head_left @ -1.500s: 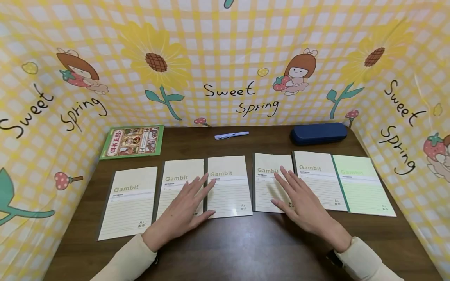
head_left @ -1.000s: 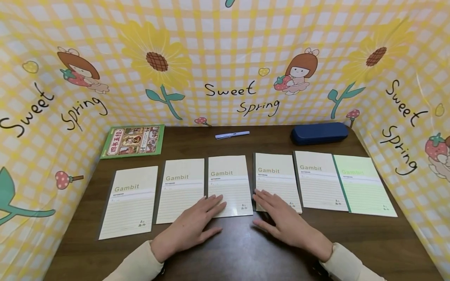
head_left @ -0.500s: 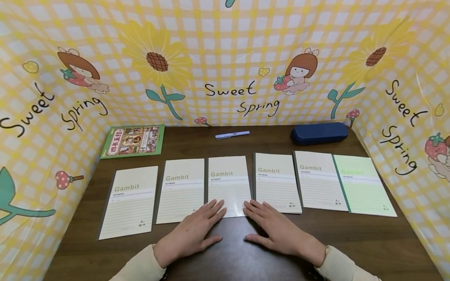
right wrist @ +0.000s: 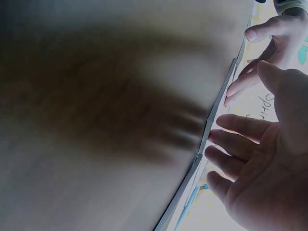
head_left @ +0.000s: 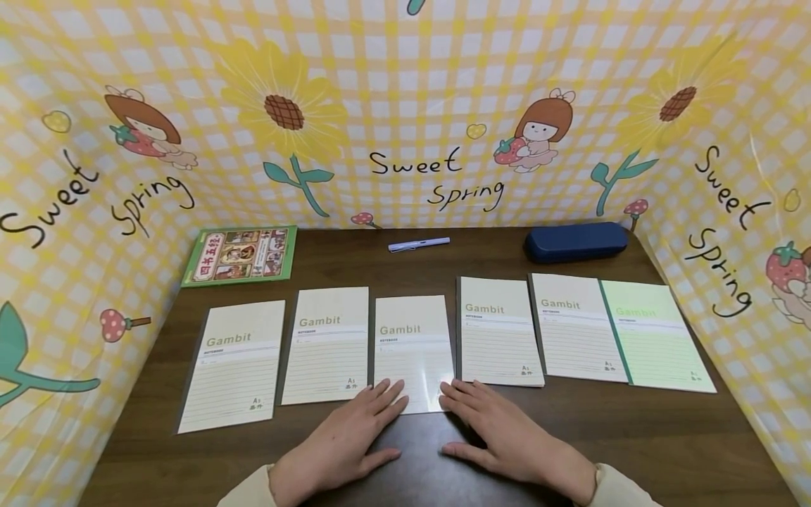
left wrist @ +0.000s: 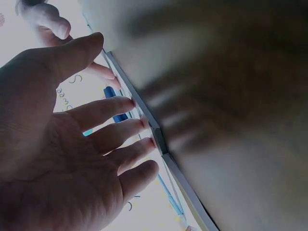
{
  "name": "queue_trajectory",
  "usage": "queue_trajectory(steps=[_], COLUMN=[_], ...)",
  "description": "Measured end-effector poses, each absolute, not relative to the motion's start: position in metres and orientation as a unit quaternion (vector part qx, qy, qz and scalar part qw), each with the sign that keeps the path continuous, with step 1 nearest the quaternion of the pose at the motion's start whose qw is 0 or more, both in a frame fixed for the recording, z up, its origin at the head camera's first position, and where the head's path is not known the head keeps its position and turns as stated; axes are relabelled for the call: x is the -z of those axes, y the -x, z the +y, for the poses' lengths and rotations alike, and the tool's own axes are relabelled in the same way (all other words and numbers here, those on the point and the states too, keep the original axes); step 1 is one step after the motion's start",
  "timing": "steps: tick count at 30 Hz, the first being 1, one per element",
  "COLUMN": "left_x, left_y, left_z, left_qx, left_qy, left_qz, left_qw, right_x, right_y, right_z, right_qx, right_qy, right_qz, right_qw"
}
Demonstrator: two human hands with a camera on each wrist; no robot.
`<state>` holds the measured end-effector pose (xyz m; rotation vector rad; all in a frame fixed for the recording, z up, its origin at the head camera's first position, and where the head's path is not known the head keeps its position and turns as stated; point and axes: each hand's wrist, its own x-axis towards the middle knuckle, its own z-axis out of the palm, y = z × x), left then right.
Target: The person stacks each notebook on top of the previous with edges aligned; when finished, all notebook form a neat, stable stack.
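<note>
A cream Gambit notebook [head_left: 415, 352] lies flat at the middle of the row, a little nearer the person than its neighbours. Fingertips of the left hand [head_left: 345, 440] rest on its lower left corner, and those of the right hand [head_left: 507, 440] on its lower right corner. Both hands have their fingers extended and their thumbs spread towards each other. In the left wrist view, the left hand [left wrist: 72, 149] shows its palm, fingertips at the notebook's edge. The right wrist view shows the right hand [right wrist: 264, 159] likewise.
Cream notebooks flank it: two on the left [head_left: 234, 366] [head_left: 326, 345], two on the right [head_left: 498, 331] [head_left: 576, 327]. A green notebook [head_left: 657, 334] ends the row. Behind lie a green-edged picture book [head_left: 241, 255], a lilac pen [head_left: 418, 244] and a blue case [head_left: 575, 241] on the dark table [head_left: 342, 264].
Both hands have come down onto the middle notebook's lower corners, the right hand moving left. Over the last half second, the notebook has slid towards the person with the hands.
</note>
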<state>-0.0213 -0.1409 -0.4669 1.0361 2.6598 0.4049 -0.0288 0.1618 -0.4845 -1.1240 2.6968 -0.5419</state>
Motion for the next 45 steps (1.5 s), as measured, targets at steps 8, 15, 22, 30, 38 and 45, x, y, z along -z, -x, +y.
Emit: queue_trajectory(steps=[8,15,22,30,38,45], left_x=[0.471,0.467,0.465,0.461,0.457,0.457], left_y=[0.019,0.019,0.019,0.013,0.012,0.013], left_z=[-0.142,-0.139,-0.146,-0.152,-0.153,-0.159], left_qx=[-0.173,-0.303,-0.415,-0.485,-0.514,-0.604], left_qy=[-0.346,-0.199,-0.038,0.027,0.062,0.094], left_qz=[0.918,0.931,0.906,0.863,0.841,0.768], left_qw=[0.086,0.047,0.069,0.140,0.157,0.188], right_x=[0.485,0.483,0.478,0.475,0.475,0.472], right_y=[0.028,0.030,0.031,0.031,0.030,0.033], right_z=[0.161,0.159,0.162,0.166,0.165,0.164], right_qx=[0.216,0.370,0.503,0.593,0.677,0.712], right_qy=[0.364,0.254,0.087,0.041,-0.021,-0.078], right_qz=[0.904,0.894,0.853,0.780,0.687,0.635], right_qw=[0.061,0.018,0.112,0.195,0.265,0.291])
